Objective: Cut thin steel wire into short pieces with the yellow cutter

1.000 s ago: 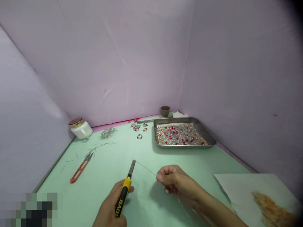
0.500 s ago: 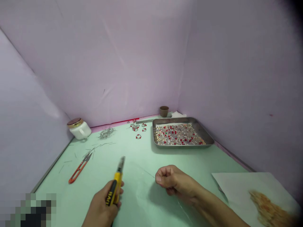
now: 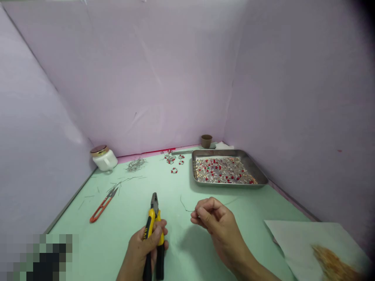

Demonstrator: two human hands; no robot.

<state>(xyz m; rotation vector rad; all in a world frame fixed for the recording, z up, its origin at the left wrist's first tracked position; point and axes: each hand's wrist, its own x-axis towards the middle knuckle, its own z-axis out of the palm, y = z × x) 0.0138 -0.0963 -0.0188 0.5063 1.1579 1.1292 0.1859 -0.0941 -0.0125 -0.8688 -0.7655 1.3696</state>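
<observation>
Left hand: my left hand (image 3: 144, 249) is clenched around the handles of the pliers (image 3: 153, 208), thumb laid across the yellow grip.
Pliers: they point away from me, nose up the table, black handle ends trailing below my fist; the jaws look closed, with nothing between them.
Right hand: my right hand (image 3: 215, 220) is curled, thumb and forefinger pinched on a thin wire (image 3: 184, 206).
Wire: the free end leaves my pinch toward the pliers, bends upward in a small hook and stops short of the pliers' nose, not touching it. How much of it runs back under my palm I cannot tell.
Between the grips: bare green table (image 3: 175, 249); my two hands are near each other but apart.
Beyond my right hand: a metal tray (image 3: 259, 175) of small red, silver and gold beads, well past my knuckles, close to the right wall.
Beyond the pliers' nose: a few little beaded rings (image 3: 174, 170) lying on the table, and farther still a small brown cup (image 3: 206, 140) in the corner.
Outward from my left hand: orange thread snips (image 3: 103, 203) lying flat, with short cut wire bits about them; a tangle of wire scraps (image 3: 135, 164) beyond those; a white jar (image 3: 104, 158) with a coppery lid against the left wall.
Outward from my right wrist: a paper sheet (image 3: 295, 238) with an orange-brown stain at its near corner.
Surround: pale purple walls on three sides.
</observation>
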